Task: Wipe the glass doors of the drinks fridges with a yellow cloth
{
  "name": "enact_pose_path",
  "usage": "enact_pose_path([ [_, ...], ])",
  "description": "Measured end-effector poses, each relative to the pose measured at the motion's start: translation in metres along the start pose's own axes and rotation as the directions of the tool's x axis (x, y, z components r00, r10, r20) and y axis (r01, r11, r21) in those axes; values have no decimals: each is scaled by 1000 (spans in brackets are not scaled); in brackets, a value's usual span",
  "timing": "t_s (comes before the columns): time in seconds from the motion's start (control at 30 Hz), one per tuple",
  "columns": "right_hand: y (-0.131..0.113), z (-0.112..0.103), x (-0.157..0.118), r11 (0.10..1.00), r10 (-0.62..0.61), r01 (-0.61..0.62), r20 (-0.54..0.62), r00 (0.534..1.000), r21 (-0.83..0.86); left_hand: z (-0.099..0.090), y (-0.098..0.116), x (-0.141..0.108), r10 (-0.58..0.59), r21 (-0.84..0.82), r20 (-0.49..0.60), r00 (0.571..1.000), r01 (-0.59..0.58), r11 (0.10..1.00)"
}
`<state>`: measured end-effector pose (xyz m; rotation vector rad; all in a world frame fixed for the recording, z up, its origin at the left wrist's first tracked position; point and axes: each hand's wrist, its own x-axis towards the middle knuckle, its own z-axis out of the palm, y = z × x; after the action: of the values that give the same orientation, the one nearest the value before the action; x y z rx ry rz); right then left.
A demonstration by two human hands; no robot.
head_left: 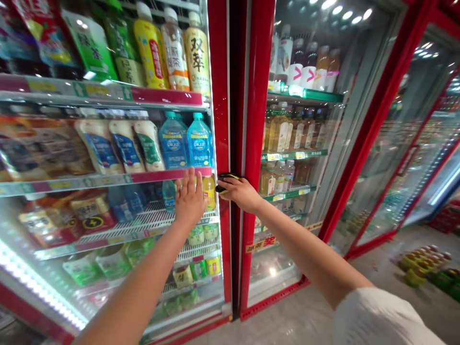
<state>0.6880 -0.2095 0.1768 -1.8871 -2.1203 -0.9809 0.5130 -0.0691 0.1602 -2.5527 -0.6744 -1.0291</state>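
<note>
My left hand is raised with its fingers spread, flat against the glass door of a drinks cooler. It sits just left of the door's red frame, beside a yellow bottle behind the glass. My right hand is curled around a black and yellow handle-like object at the inner edge of the neighbouring cooler door. Blue-labelled water bottles stand on the shelf just above my left hand.
Shelves behind the glass hold bottled teas, pouches and packaged snacks. More red-framed glass coolers run off to the right. A polished floor lies below, with yellow-wrapped goods stacked at the right.
</note>
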Motion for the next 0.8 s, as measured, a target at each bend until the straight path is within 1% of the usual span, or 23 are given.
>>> enact_pose_path([
  [0.03,2,-8,0,1000,-4,4,-8,1000,-17,0,6,0,-20,2,3,1000,20,1000],
  [0.1,10,-21,-3,999,15,-18,-58,998,-48,2,18,0,-40,3,18,999,40,999],
  [0.2,31,-32,-14,991,108,-121,-192,975,-57,4,34,0,-21,-3,34,999,21,1000],
  [0.27,45,-27,-26,978,190,-207,-266,945,-35,5,46,1,5,-9,24,1000,-5,1000],
  [0.33,51,-13,-40,971,222,-237,-289,931,-18,6,57,0,20,-9,0,1000,-20,1000],
  [0.37,51,-4,-48,976,204,-219,-284,937,-19,6,63,0,28,-5,-11,1000,-28,1000],
  [0.4,50,5,-55,985,160,-172,-266,951,-23,7,68,0,41,3,-17,999,-41,999],
  [0.47,47,18,-63,999,28,-38,-222,975,-39,7,78,0,82,22,-16,996,-82,996],
  [0.5,48,20,-64,999,-24,14,-209,978,-47,7,82,1,98,30,-14,995,-98,995],
  [0.53,51,19,-62,998,-51,41,-211,976,-53,7,86,3,106,35,-16,994,-105,994],
  [0.57,56,13,-57,998,-45,33,-230,972,-57,7,89,6,106,36,-23,994,-105,994],
  [0.6,63,5,-51,998,-6,-9,-267,964,-55,8,92,9,103,34,-35,994,-101,994],
  [0.63,72,-6,-42,996,61,-78,-318,946,-44,9,95,14,100,26,-50,994,-98,995],
  [0.67,82,-17,-34,986,146,-165,-374,916,-19,10,99,19,98,13,-65,993,-97,995],
  [0.73,98,-32,-22,949,297,-310,-463,835,50,15,105,32,96,-39,-83,992,-99,994],
  [0.77,103,-35,-20,933,344,-351,-486,804,79,18,109,39,87,-82,-81,993,-94,992],
  [0.8,106,-34,-22,924,366,-369,-495,788,96,21,113,45,67,-136,-70,995,-76,988],
])
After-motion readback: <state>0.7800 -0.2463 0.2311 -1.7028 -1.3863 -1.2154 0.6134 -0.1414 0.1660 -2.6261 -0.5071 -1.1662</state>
